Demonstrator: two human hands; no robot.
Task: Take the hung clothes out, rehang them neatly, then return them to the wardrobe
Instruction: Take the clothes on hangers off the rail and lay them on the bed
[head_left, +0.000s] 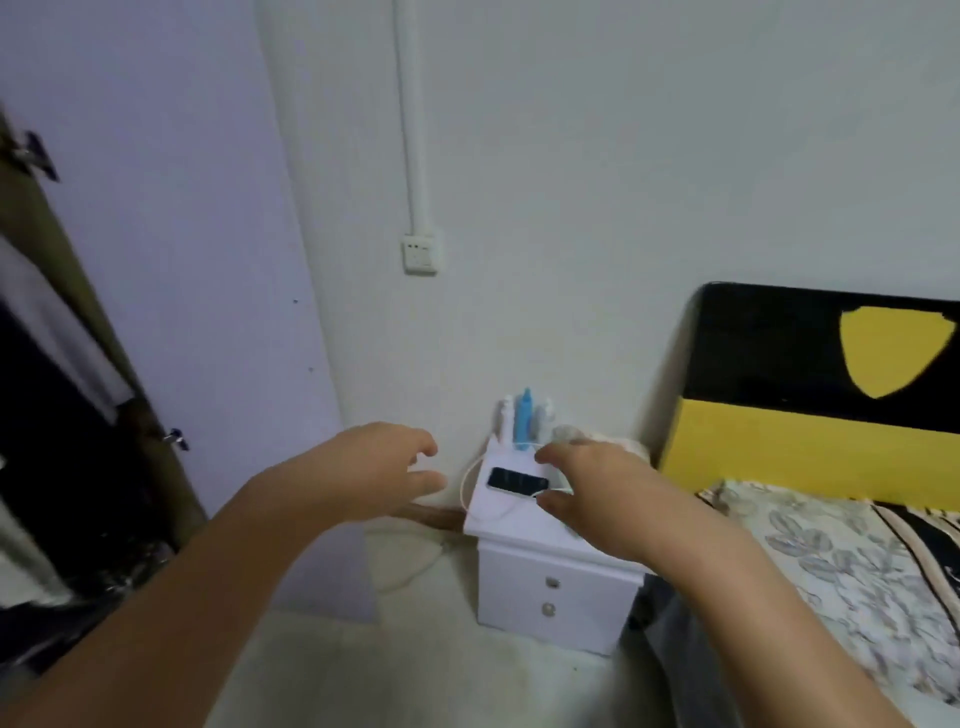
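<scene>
left hand (384, 467) and right hand (592, 493) were empty, fingers loosely spread, well apart | held forward, likely between garments | wardrobe (62, 415) stood at left, clothes blurred

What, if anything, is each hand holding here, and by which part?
Nothing is held. The left hand and the right hand are both out in front with fingers loosely spread, gripping no garment or hanger; the phone lies untouched on the bedside cabinet.

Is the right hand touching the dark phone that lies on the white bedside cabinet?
Cannot tell. In the head view the right hand overlaps the right end of the dark phone on the white bedside cabinet, but the hand may be hovering above it.
</scene>
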